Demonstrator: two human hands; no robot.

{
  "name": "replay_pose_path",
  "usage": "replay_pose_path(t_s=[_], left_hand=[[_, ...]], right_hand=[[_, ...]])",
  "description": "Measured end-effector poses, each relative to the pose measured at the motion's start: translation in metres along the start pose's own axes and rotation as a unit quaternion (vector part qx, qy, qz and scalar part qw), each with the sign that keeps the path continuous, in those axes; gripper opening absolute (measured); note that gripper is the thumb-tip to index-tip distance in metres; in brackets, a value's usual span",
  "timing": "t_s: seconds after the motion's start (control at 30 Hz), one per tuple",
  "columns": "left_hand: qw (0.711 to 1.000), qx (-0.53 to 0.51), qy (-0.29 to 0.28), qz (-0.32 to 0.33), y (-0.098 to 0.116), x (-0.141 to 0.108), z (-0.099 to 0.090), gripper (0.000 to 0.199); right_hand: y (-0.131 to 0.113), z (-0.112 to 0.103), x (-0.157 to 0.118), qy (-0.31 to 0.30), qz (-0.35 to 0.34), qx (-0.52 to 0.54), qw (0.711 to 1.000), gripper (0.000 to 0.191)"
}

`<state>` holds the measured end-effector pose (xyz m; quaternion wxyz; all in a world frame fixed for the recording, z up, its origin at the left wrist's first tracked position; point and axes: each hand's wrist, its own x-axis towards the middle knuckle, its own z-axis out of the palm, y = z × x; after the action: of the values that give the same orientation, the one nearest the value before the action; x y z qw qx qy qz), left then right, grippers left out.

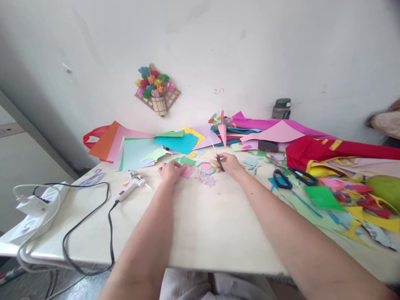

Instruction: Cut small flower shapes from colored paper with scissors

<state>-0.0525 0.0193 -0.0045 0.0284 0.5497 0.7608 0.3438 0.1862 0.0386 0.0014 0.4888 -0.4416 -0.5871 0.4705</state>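
My right hand point(230, 164) is closed around the dark handle of a pair of scissors point(213, 144); the thin silver blades point up and away, toward the back of the table. Left of it, my left hand point(170, 171) has its fingertips pinched at the edge of a pink piece of paper point(186, 171). Between the hands lies a small pile of cut paper with a round, pink-centred piece point(206, 167) on top. A pale purple paper cut-out point(210, 181) rests just in front of that pile. Green paper scraps point(188, 161) sit behind my left fingers.
On the left are a glue gun point(128, 190), its black cord and a power strip point(40, 216). Coloured sheets point(179, 143) and a pink paper cone with flowers point(222, 133) line the back. To the right lie dark-handled scissors point(282, 179), scraps and red fabric point(301, 152).
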Motion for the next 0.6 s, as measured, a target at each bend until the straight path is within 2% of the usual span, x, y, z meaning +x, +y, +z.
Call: replay_pose_path(t_s=[0.13, 0.4, 0.5, 0.6], left_hand=[[1.0, -0.016, -0.006, -0.009, -0.001, 0.001, -0.006, 0.024], [0.996, -0.075, 0.038, -0.037, -0.004, 0.004, -0.009, 0.02], [0.987, -0.151, 0.039, -0.043, -0.006, 0.005, -0.005, 0.018], [0.961, -0.273, 0.026, -0.04, -0.008, 0.007, 0.0, 0.02]], right_hand=[[0.002, -0.001, 0.001, -0.004, -0.004, 0.0, 1.0, 0.039], [0.002, 0.0, 0.0, -0.016, -0.002, -0.005, 1.0, 0.034], [0.002, 0.0, 0.0, -0.021, 0.001, -0.012, 1.0, 0.033], [0.002, 0.001, -0.001, -0.024, 0.004, -0.02, 0.999, 0.032]])
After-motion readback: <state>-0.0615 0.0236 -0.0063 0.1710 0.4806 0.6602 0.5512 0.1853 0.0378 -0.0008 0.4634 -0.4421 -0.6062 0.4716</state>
